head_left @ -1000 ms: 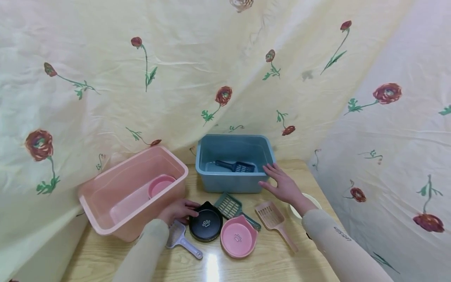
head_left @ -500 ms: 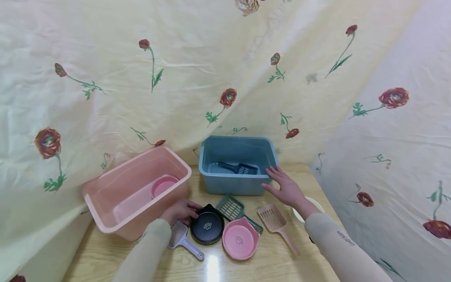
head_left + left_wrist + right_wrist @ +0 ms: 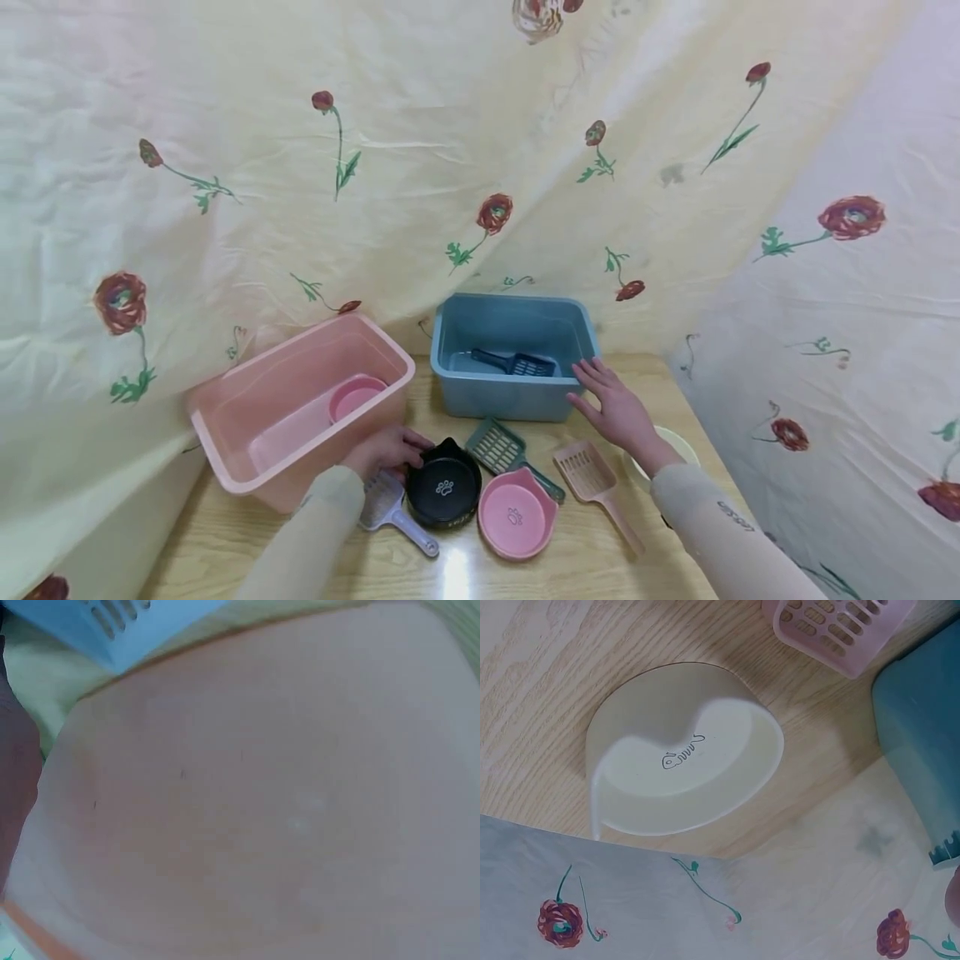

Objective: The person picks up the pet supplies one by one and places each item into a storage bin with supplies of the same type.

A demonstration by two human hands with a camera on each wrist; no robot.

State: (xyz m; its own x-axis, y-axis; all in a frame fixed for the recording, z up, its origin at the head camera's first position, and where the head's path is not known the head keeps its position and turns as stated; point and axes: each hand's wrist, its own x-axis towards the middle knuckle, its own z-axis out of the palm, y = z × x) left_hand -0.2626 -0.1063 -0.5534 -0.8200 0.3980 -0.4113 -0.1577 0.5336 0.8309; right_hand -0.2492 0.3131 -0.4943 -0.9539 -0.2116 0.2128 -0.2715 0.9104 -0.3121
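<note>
In the head view my left hand (image 3: 386, 451) pinches the upper left rim of a black cat-eared bowl (image 3: 444, 492) with a white paw print. The bowl's front side shows, with lettering on it. Under that wrist lies a lilac litter scoop (image 3: 407, 527). My right hand (image 3: 617, 411) is spread, its fingertips at the front right corner of a blue litter box (image 3: 510, 398). Inside this box lies a dark blue litter scoop (image 3: 517, 364). At the left wrist view's left edge, part of the left hand (image 3: 16, 765) shows beside the pink box's wall (image 3: 247, 795).
A pink litter box (image 3: 292, 450) at left holds a pink bowl (image 3: 352, 400). Between the arms lie a green scoop (image 3: 498, 448), a pink cat-eared bowl (image 3: 517, 515) and a peach scoop (image 3: 588, 472). A cream bowl (image 3: 686, 799) stands beneath the right forearm; floral cloth (image 3: 420, 150) hangs behind.
The view has shifted, so everything sits slightly farther right and lower. More of the black bowl's lettered front side shows now. Both hands keep about the same places.
</note>
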